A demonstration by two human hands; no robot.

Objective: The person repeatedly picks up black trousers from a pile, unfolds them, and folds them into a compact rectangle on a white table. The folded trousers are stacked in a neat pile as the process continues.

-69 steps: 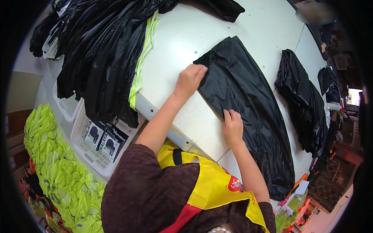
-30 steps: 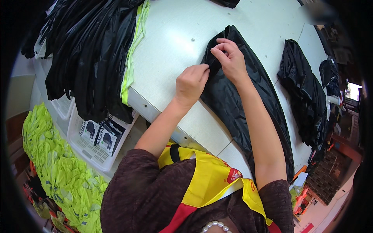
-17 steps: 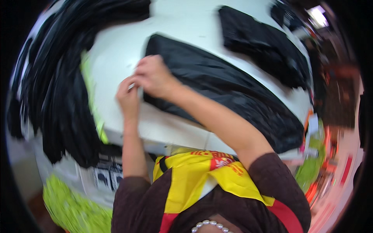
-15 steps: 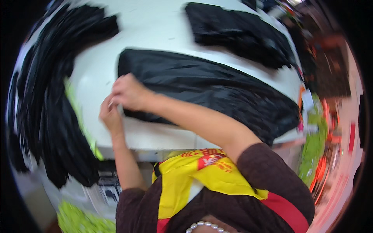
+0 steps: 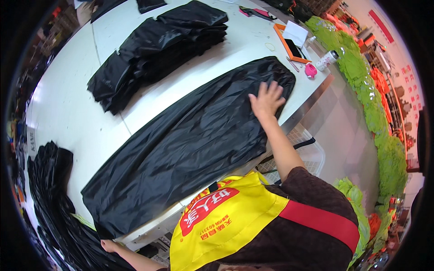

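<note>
A long piece of glossy black fabric (image 5: 181, 131), perhaps a folded garment, lies slantwise on the white table (image 5: 58, 108), rounded at its far right end. My right hand (image 5: 266, 100) rests near that end with its fingers spread, palm down on the cloth. At the opposite, near left corner, my left hand (image 5: 108, 245) is closed at the fabric's edge; its fingertips are partly hidden. Beside it hangs a heap of gathered black fabric (image 5: 52, 180) over the table's left edge.
Beyond the fabric lies a thick stack of folded black pieces (image 5: 158, 49). An orange tray (image 5: 289, 47), a pink object (image 5: 310, 70) and a bottle (image 5: 326, 60) stand at the table's right corner. A white basket (image 5: 312, 156) sits below; bright green fabric (image 5: 357, 86) lines the right.
My hands were together at the fabric's left end; now they are far apart, the right at its far right end, the left at the near left corner. The view has turned right.
</note>
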